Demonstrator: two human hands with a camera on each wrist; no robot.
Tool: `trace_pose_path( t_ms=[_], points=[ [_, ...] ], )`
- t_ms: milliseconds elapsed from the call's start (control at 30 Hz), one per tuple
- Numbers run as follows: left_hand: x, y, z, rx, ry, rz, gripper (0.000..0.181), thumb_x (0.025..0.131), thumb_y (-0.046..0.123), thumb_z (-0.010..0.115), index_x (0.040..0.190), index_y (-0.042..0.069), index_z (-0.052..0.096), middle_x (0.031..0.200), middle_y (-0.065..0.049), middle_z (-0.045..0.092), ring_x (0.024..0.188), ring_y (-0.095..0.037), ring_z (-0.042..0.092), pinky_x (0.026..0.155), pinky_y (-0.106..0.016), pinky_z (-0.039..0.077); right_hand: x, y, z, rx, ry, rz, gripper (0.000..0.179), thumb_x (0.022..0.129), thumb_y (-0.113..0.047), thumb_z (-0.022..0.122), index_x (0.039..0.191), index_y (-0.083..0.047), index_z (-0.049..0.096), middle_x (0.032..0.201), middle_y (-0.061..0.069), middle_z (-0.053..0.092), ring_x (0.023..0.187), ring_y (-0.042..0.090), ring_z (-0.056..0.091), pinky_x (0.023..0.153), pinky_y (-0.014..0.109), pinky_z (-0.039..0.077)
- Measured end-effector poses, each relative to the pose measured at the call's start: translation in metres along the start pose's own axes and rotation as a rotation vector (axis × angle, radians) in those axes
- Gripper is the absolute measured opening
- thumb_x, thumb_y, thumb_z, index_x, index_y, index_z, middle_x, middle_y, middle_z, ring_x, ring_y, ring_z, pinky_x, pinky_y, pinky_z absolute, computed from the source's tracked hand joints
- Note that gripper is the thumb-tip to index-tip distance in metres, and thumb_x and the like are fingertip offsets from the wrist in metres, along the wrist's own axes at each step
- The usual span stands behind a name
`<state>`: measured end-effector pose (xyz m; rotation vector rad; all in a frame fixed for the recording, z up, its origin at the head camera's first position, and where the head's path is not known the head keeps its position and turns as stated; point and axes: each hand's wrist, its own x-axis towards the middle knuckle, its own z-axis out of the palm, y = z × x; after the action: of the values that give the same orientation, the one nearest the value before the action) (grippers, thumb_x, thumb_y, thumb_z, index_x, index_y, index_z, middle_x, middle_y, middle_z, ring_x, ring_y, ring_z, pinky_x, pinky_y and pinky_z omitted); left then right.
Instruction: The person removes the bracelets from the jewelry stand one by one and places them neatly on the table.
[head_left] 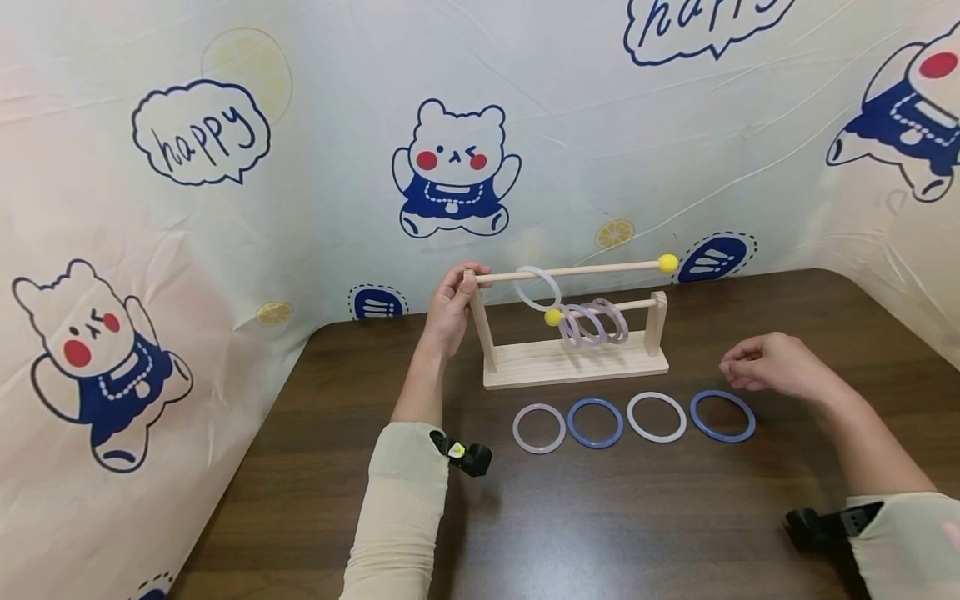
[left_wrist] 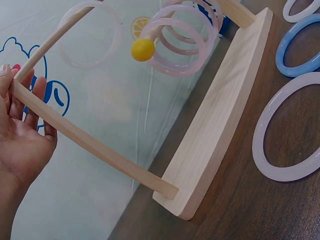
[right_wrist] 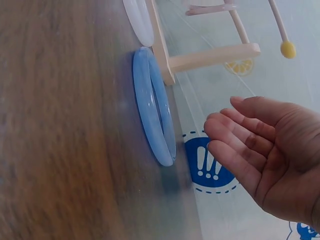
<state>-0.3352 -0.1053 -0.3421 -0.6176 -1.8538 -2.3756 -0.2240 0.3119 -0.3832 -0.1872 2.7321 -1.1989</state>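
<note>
At the left end of a wooden stand (head_left: 532, 368), my left hand (head_left: 447, 312) grips the top of its upright post (left_wrist: 95, 140), thumb on the near side. From that post runs an upper rod (head_left: 607, 269), tipped with a yellow ball (head_left: 667, 263); one whitish ring (head_left: 557, 290) hangs on it. Several pale purple and pinkish rings (head_left: 621, 321) hang on the lower rod, which also ends in a yellow ball (left_wrist: 143, 49). My right hand (head_left: 776, 364) is held above the table with loosely bent fingers, holding nothing, near a blue ring (right_wrist: 147, 105).
In front of the stand, a pale ring (head_left: 515, 429), another blue ring (head_left: 595, 447) and a white ring (head_left: 657, 440) lie in a row with the rightmost blue one on the dark wooden table (head_left: 585, 525). A printed cloth (head_left: 330, 208) hangs behind the table.
</note>
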Motion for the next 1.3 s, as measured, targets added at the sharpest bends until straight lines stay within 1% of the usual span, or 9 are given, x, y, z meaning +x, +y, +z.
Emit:
trace_pose_path(
  t_ms=[167, 267, 433, 500, 600, 733, 900, 1167, 1300],
  points=[
    [0.0, 0.0, 0.0, 0.012, -0.008, 0.007, 0.013, 0.096, 0.018, 0.047, 0.103, 0.018, 0.058, 0.103, 0.007, 0.063, 0.093, -0.013, 0.057, 0.094, -0.035, 0.033, 0.0, -0.005, 0.003, -0.074, 0.034, -0.036, 0.028, 0.088, -0.017, 0.063, 0.098, 0.01, 0.064, 0.076, 0.01, 0.068, 0.069, 0.02, 0.066, 0.058, 0.028, 0.051],
    [0.0, 0.0, 0.0, 0.008, -0.008, 0.009, 0.013, 0.096, 0.018, 0.047, 0.103, 0.018, 0.057, 0.103, 0.006, 0.063, 0.093, -0.012, 0.057, 0.097, -0.04, 0.03, 0.001, -0.009, 0.005, -0.128, 0.091, -0.073, 0.025, 0.087, -0.018, 0.064, 0.095, 0.006, 0.066, 0.073, 0.006, 0.067, 0.066, 0.019, 0.064, 0.055, 0.026, 0.048],
    [0.0, 0.0, 0.001, -0.001, -0.007, 0.007, 0.013, 0.097, 0.016, 0.046, 0.105, 0.015, 0.057, 0.102, 0.006, 0.063, 0.092, -0.013, 0.057, 0.099, -0.046, 0.026, 0.004, -0.014, 0.012, -0.187, 0.337, -0.159, 0.02, 0.086, -0.021, 0.067, 0.091, -0.001, 0.069, 0.076, 0.007, 0.068, 0.064, 0.008, 0.058, 0.054, 0.024, 0.044],
    [0.0, 0.001, 0.001, 0.0, -0.006, 0.005, 0.014, 0.097, 0.015, 0.046, 0.106, 0.013, 0.056, 0.102, 0.006, 0.063, 0.092, -0.013, 0.057, 0.098, -0.042, 0.029, 0.005, -0.017, 0.015, -0.183, 0.436, -0.183, 0.02, 0.085, -0.022, 0.068, 0.09, -0.003, 0.07, 0.077, 0.009, 0.068, 0.064, 0.001, 0.055, 0.054, 0.021, 0.042],
    [0.0, 0.001, 0.001, 0.002, -0.007, 0.002, 0.015, 0.097, 0.016, 0.046, 0.107, 0.012, 0.056, 0.103, 0.007, 0.063, 0.093, -0.012, 0.057, 0.093, -0.035, 0.032, 0.007, -0.022, 0.019, -0.14, 0.508, -0.199, 0.019, 0.085, -0.021, 0.069, 0.09, -0.004, 0.07, 0.079, 0.012, 0.069, 0.063, -0.007, 0.052, 0.053, 0.018, 0.04],
    [0.001, 0.001, 0.002, -0.004, -0.012, 0.003, 0.014, 0.097, 0.016, 0.046, 0.106, 0.013, 0.056, 0.103, 0.006, 0.063, 0.093, -0.012, 0.057, 0.09, -0.031, 0.034, 0.009, -0.028, 0.023, -0.093, 0.526, -0.216, 0.019, 0.085, -0.02, 0.069, 0.091, -0.002, 0.069, 0.08, 0.014, 0.069, 0.064, -0.014, 0.05, 0.053, 0.015, 0.039],
    [0.001, 0.0, 0.001, -0.005, -0.016, 0.002, 0.013, 0.096, 0.016, 0.047, 0.105, 0.016, 0.057, 0.103, 0.006, 0.063, 0.093, -0.013, 0.057, 0.09, -0.03, 0.034, 0.011, -0.036, 0.026, -0.067, 0.515, -0.222, 0.02, 0.085, -0.02, 0.069, 0.092, -0.001, 0.069, 0.085, 0.016, 0.068, 0.065, -0.013, 0.051, 0.054, 0.015, 0.04],
    [0.0, 0.002, 0.001, -0.006, -0.012, -0.002, 0.014, 0.097, 0.015, 0.045, 0.107, 0.013, 0.056, 0.103, 0.006, 0.063, 0.093, -0.013, 0.057, 0.098, -0.042, 0.028, 0.021, -0.049, 0.034, -0.045, 0.511, -0.241, 0.019, 0.084, -0.018, 0.069, 0.094, -0.001, 0.068, 0.084, 0.015, 0.069, 0.066, -0.014, 0.051, 0.055, 0.014, 0.041],
    [-0.001, 0.002, 0.0, -0.005, -0.009, -0.001, 0.014, 0.097, 0.015, 0.045, 0.106, 0.014, 0.056, 0.104, 0.006, 0.063, 0.093, -0.013, 0.057, 0.098, -0.042, 0.028, 0.025, -0.055, 0.037, -0.027, 0.51, -0.26, 0.017, 0.084, -0.015, 0.069, 0.093, 0.0, 0.068, 0.083, 0.016, 0.068, 0.066, -0.014, 0.051, 0.056, 0.013, 0.041]
  ],
)
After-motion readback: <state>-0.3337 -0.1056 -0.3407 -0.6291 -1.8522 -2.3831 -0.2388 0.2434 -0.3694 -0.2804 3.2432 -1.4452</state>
